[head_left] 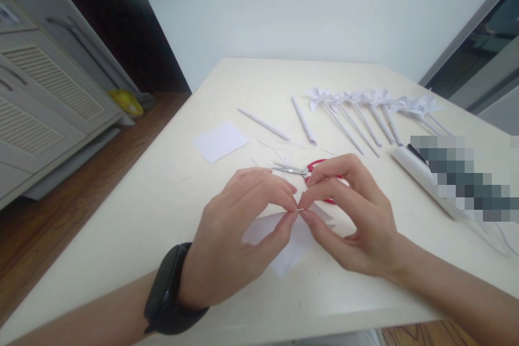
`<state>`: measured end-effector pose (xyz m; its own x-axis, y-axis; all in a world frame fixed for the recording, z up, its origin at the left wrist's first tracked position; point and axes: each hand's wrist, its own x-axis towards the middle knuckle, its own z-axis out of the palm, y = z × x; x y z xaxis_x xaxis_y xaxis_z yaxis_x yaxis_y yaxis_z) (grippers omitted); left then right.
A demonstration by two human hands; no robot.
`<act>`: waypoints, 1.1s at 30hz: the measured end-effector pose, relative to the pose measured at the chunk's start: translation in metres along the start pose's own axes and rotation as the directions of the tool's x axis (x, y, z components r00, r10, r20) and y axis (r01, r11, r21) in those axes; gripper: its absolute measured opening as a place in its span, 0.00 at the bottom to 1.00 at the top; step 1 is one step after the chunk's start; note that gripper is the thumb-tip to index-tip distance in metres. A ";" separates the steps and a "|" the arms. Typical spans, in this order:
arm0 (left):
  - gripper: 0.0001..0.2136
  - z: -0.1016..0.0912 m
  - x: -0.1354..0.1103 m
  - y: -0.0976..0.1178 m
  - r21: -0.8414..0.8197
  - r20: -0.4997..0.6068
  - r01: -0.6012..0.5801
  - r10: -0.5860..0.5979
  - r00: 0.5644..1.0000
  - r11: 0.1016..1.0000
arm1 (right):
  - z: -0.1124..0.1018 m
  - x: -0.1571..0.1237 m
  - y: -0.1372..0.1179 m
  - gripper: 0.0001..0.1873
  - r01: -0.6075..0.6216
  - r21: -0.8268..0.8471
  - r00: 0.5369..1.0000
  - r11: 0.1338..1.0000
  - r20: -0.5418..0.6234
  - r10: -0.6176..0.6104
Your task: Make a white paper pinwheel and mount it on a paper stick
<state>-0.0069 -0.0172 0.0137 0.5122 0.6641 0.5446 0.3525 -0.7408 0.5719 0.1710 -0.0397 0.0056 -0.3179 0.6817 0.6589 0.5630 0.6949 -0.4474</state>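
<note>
My left hand (239, 232) and my right hand (348, 216) meet fingertip to fingertip above a folded white paper piece (287, 246) near the table's front edge. Both pinch the paper's gathered corners, and a thin pin-like sliver shows between the fingertips. A black watch (166, 289) is on my left wrist. Red-handled scissors (300, 170) lie open just behind my hands, partly hidden by my right fingers.
On the cream table (133, 211) lie a white paper square (221, 140), two rolled paper sticks (263, 123), and a row of several finished white pinwheels (373, 105). A white tube-like object (421, 178) lies at right. Cabinets stand at left.
</note>
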 end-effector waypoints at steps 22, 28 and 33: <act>0.11 -0.005 0.001 -0.004 0.205 -0.045 -0.363 0.379 0.924 0.909 | 0.002 -0.002 -0.008 0.08 0.203 -0.236 0.965 0.950 -0.113 -0.235; 0.11 -0.002 -0.001 -0.005 0.078 -0.046 -0.299 0.303 0.952 0.951 | 0.002 -0.004 -0.010 0.07 0.124 -0.243 0.985 0.962 -0.086 -0.149; 0.10 -0.001 0.003 -0.005 -0.170 -0.053 -0.073 0.065 0.997 0.983 | -0.007 -0.001 -0.007 0.07 -0.025 0.013 1.000 1.000 -0.003 0.025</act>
<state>-0.0082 -0.0113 0.0125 0.4917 0.6194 0.6121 0.1759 -0.7591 0.6268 0.1726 -0.0463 0.0123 -0.3009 0.6985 0.6493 0.5607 0.6803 -0.4720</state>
